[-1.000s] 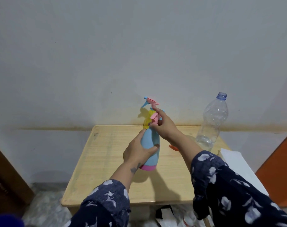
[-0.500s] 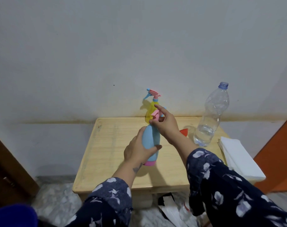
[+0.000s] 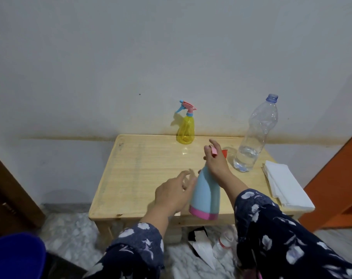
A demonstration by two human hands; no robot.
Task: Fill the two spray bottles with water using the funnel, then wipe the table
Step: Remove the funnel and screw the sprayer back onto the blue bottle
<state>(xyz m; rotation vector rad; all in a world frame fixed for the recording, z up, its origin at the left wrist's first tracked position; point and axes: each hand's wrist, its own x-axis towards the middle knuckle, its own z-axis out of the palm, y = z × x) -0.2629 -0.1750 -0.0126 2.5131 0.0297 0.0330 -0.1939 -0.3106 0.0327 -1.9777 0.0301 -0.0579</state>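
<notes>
A blue spray bottle [image 3: 206, 195] with a pink base hangs tilted above the table's front edge. My right hand [image 3: 215, 161] grips its pink spray head at the top. My left hand [image 3: 174, 193] is beside the bottle's left side with fingers loosely spread, holding nothing. A yellow spray bottle [image 3: 186, 128] with a pink and blue head stands at the back of the wooden table [image 3: 139, 174]. The red funnel [image 3: 224, 153] peeks out just behind my right hand. A clear plastic water bottle [image 3: 255, 135], uncapped and holding a little water, stands at the right.
A stack of white paper towels [image 3: 283, 187] lies over the table's right edge. An orange panel [image 3: 336, 184] stands at the far right. A small bottle [image 3: 221, 246] and a black and white bag [image 3: 201, 246] lie on the marble floor under the table. A wall runs behind the table.
My left hand has let go of the blue bottle's body and opened. The bottle now hangs tilted from my right hand, nearer the front edge. The view has pulled back.
</notes>
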